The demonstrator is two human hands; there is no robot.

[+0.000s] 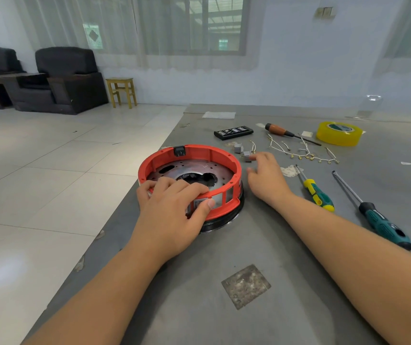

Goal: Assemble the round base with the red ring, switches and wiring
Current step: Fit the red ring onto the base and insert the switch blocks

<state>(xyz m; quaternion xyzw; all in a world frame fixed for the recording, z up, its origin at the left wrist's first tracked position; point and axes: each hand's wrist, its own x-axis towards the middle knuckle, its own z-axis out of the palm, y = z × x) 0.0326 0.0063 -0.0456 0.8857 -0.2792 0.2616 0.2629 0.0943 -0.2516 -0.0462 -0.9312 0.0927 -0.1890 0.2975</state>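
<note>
Fitting stage: the red ring [192, 155] is already seated on the round base [224, 220], which stands near the left edge of the desk [249, 245]; a black socket [179, 151] is seen mounted in the ring's far wall.
Switch in hand: one grey switch [199, 204] is being pressed into a near-side window of the ring; whether it is fully home cannot be told.
Open windows: at least two rectangular cut-outs to the right of that switch are judged not yet filled.
Loose switches: small grey switches [241, 150] lie on the desk just beyond the ring, near the right fingertips.
Wiring: the white wires with brass terminals [304, 153] lie spread on the desk, well apart from the base; none is seen connected, so wiring is judged wholly outstanding.
Progress estimate: early to middle; ring placed, switches partly fitted, wiring untouched.
Left hand [174, 207]: laid over the near rim of the ring, fingers curled inside, thumb pressed on the switch face from outside; the grip is clenched on the ring and switch.
Right hand [265, 178]: resting palm-down on the desk just right of the base, fingers loosely spread toward the loose switches; the grip is released, nothing held.
Tools: two green-handled screwdrivers [383, 227], an orange-handled one [278, 130], a bit case [233, 132] and a yellow tape roll [337, 133] lie untouched.
</note>
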